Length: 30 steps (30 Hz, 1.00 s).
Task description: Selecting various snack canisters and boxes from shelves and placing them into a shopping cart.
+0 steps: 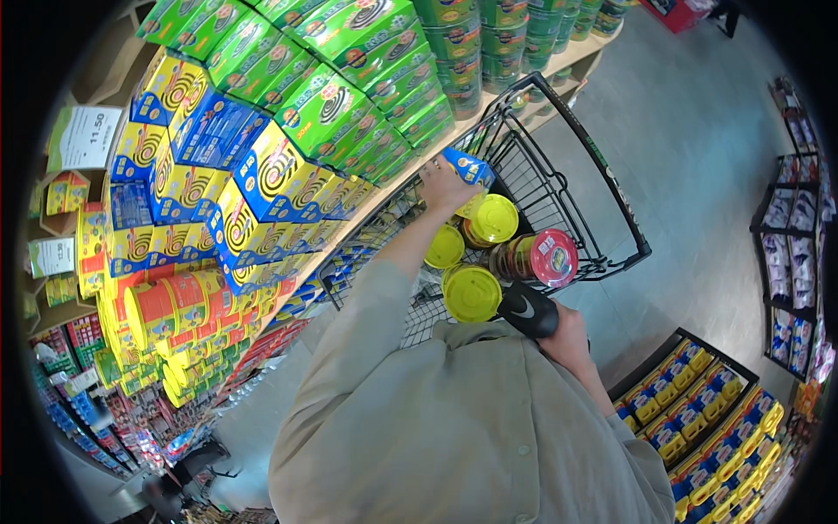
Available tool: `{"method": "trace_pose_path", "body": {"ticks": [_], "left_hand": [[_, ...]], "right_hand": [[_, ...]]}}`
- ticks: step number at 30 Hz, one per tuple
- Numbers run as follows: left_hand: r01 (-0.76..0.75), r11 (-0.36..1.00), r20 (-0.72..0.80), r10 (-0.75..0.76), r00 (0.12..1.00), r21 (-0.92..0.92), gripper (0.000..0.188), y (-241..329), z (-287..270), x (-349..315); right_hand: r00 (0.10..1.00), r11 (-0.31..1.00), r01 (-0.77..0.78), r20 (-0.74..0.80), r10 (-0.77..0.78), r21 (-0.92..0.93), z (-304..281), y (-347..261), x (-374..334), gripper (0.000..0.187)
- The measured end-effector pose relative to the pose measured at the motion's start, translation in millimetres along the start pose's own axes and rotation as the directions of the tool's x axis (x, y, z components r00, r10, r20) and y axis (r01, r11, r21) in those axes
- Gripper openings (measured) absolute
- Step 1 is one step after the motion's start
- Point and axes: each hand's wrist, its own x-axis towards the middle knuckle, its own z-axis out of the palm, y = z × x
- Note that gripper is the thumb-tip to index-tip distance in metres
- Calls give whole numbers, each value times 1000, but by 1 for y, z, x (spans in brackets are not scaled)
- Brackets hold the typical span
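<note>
Over the cart, my left hand (445, 186) is closed on a blue and yellow box (469, 167), next to the shelf edge. Below it, several round tubs with yellow lids (471, 293) stand in the black wire shopping cart (601, 160). A tub with a pink-red lid (554, 258) stands to their right. At the cart's near side, my right hand (570, 339) is wrapped round a black rounded object (528, 312) with a white mark. Its kind I cannot make out, and part of it is hidden behind the fingers.
Along the left runs a display shelf with stacked green boxes (336, 109), yellow and blue boxes (253, 205) and orange-yellow tubs (175, 301). Green tubs (458, 48) line its far end. A rack of yellow and blue packs (690, 393) stands near right, with another dark rack (777, 218) beyond.
</note>
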Motion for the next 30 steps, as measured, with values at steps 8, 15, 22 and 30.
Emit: {"method": "trace_pose_path", "body": {"ticks": [8,15,22,30], "left_hand": [[-270,939,-34,283,959,211,107,25,16,12],[-285,908,-43,312,949,306,108,-1,55,24],[-293,902,22,302,953,317,107,-3,50,8],[-459,884,-274,464,843,86,76,-99,86,-50]], "right_hand": [[993,994,-103,-67,100,-40,-11,13,-11,38],[983,990,-141,-124,138,-14,-18,12,-20,35],[981,989,-144,-135,140,-21,-24,7,-21,29],[991,999,25,-131,-28,-20,-22,9,-3,30]]}}
